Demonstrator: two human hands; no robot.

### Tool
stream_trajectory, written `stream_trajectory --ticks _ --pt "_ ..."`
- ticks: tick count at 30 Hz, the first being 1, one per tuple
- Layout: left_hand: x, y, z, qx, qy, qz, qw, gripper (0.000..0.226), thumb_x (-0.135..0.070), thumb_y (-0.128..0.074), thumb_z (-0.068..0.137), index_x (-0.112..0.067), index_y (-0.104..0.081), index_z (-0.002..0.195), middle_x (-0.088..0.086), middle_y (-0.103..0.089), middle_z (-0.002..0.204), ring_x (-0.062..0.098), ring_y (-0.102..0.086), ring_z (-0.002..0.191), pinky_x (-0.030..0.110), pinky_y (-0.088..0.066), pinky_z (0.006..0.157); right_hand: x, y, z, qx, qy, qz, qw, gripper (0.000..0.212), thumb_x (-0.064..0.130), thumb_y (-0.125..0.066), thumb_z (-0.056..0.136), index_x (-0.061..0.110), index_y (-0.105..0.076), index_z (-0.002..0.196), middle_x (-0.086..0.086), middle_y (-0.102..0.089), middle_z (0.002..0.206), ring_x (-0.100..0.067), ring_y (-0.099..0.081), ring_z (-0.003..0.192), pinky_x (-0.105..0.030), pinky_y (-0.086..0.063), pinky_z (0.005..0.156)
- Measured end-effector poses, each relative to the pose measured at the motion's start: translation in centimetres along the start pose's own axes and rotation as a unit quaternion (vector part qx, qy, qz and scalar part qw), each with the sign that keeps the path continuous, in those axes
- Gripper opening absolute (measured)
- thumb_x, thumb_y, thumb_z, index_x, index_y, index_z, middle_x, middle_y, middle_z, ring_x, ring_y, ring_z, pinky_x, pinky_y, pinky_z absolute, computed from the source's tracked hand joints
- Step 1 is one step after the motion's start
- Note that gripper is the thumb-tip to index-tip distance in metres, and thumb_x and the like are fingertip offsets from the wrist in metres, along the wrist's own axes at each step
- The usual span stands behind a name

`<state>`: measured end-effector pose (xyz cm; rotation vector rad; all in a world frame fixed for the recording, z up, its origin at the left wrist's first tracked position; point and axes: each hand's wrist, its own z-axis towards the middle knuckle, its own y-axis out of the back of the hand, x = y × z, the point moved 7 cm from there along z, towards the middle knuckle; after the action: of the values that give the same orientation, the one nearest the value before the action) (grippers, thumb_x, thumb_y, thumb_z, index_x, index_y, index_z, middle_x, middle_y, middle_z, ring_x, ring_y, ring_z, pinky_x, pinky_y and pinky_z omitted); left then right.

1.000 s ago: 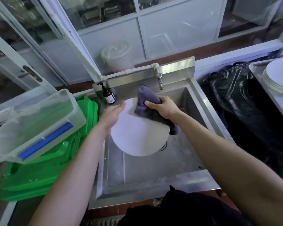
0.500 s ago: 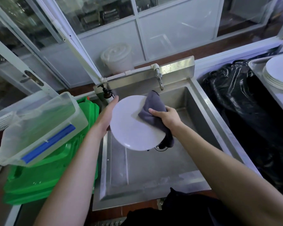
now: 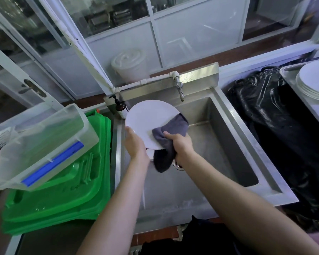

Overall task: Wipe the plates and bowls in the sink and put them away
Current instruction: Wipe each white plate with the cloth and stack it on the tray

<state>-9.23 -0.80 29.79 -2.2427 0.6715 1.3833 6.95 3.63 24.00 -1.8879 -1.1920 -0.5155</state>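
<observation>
No writing, brand, number or sign can be read anywhere; the pale label on the brown pump bottle (image 3: 121, 107) at the sink's (image 3: 238, 137) far left corner is too small and blurred to make out.

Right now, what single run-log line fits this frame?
phase: wiping | left hand: holds white plate at lower edge | right hand: grips grey cloth against plate | location: above steel sink | stacked plates: far right

Commercial kitchen wash-up area
Deep stainless-steel sink (image 3: 228, 137) with wall tap (image 3: 180, 89), stacked white plates (image 3: 315, 83), green crates (image 3: 63, 190), bagged bin (image 3: 265, 107)
</observation>
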Motion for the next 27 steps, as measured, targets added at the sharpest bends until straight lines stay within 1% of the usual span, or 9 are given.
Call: stream_trajectory --ticks 4,7,10,12,15,18,21,24,27 --pt "-0.6 1.7 1.5 0.044 -0.042 0.090 0.994 0.049 -0.052 -0.044 0.114 -0.015 -0.065 0.139 0.010 -0.075 0.132 0.031 -0.074 0.115 0.049 -0.062 0.102 1.9 1.6 0.4 -0.010 0.042 -0.138 0.990 0.047 0.039 -0.092 0.082 0.014 -0.071 0.116 0.001 -0.078 0.099 -0.019 -0.076 0.091 -0.038 -0.061 0.087" --pt "-1.8 3.3 0.9 0.019 -0.099 0.118 0.988 0.048 -0.047 -0.040 0.116 -0.015 -0.065 0.142 0.004 -0.074 0.129 0.026 -0.073 0.115 0.040 -0.061 0.098 3.6 2.3 0.8 -0.011 0.062 -0.349 0.935 0.048 0.055 -0.074 0.093 0.010 -0.070 0.109 -0.007 -0.075 0.103 -0.028 -0.072 0.098 -0.036 -0.057 0.088" --pt "-3.3 4.9 1.2 0.038 -0.159 0.152 0.975 0.040 -0.048 -0.039 0.116 -0.025 -0.067 0.133 -0.002 -0.075 0.123 0.021 -0.073 0.114 0.038 -0.061 0.098 8.8 4.4 1.2 -0.108 0.177 -0.477 0.854 0.041 0.042 -0.059 0.102 0.007 -0.061 0.123 -0.022 -0.070 0.122 -0.043 -0.066 0.114 -0.043 -0.053 0.094" --pt "-3.3 5.2 0.6 0.050 -0.155 0.144 0.976 0.039 -0.052 -0.040 0.115 -0.028 -0.066 0.130 -0.002 -0.074 0.122 0.022 -0.073 0.114 0.041 -0.061 0.099 11.7 3.1 0.4 -0.131 0.269 -0.476 0.827 0.030 0.032 -0.055 0.100 0.014 -0.055 0.124 -0.022 -0.071 0.117 -0.046 -0.065 0.107 -0.048 -0.053 0.090" --pt "-2.8 4.1 -0.7 0.052 -0.136 0.127 0.981 0.056 -0.056 -0.037 0.115 -0.016 -0.064 0.144 0.005 -0.069 0.145 0.027 -0.065 0.135 0.045 -0.052 0.116 11.6 -4.3 -1.3 -0.011 0.416 -0.547 0.726 0.036 0.022 -0.057 0.092 0.018 -0.060 0.129 -0.019 -0.072 0.117 -0.045 -0.065 0.101 -0.046 -0.049 0.080" --pt "-3.4 3.9 -0.4 0.006 -0.112 0.110 0.988 0.071 -0.064 -0.041 0.109 -0.011 -0.063 0.151 0.010 -0.063 0.154 0.030 -0.060 0.141 0.045 -0.046 0.121 6.4 -10.1 -3.4 0.132 0.498 -0.622 0.590 0.059 0.027 -0.051 0.084 0.017 -0.066 0.140 -0.018 -0.062 0.143 -0.043 -0.058 0.126 -0.056 -0.048 0.103" --pt "-3.8 6.0 2.9 -0.055 -0.085 0.068 0.993 0.072 -0.067 -0.045 0.102 -0.007 -0.074 0.129 0.014 -0.075 0.132 0.034 -0.073 0.118 0.054 -0.058 0.108 2.4 -10.3 -7.7 0.269 0.512 -0.593 0.561 0.054 0.016 -0.050 0.086 0.010 -0.070 0.136 -0.018 -0.062 0.148 -0.041 -0.053 0.140 -0.056 -0.040 0.117" --pt "-4.3 7.6 2.9 -0.044 -0.080 0.064 0.994 0.051 -0.052 -0.044 0.113 -0.010 -0.071 0.128 0.010 -0.073 0.135 0.031 -0.071 0.120 0.049 -0.056 0.110 0.6 -6.7 -9.0 0.373 0.488 -0.591 0.523 0.056 0.015 -0.054 0.093 0.021 -0.064 0.147 -0.002 -0.048 0.165 -0.025 -0.034 0.159 -0.045 -0.022 0.131" --pt "-3.6 7.7 1.7 -0.017 -0.095 0.077 0.992 0.051 -0.053 -0.045 0.112 -0.014 -0.069 0.134 0.006 -0.073 0.136 0.025 -0.072 0.117 0.045 -0.056 0.109 2.4 -5.7 -5.3 0.301 0.457 -0.657 0.519 0.069 0.033 -0.036 0.092 0.046 -0.043 0.159 0.016 -0.031 0.173 -0.011 -0.019 0.163 -0.058 -0.014 0.128"
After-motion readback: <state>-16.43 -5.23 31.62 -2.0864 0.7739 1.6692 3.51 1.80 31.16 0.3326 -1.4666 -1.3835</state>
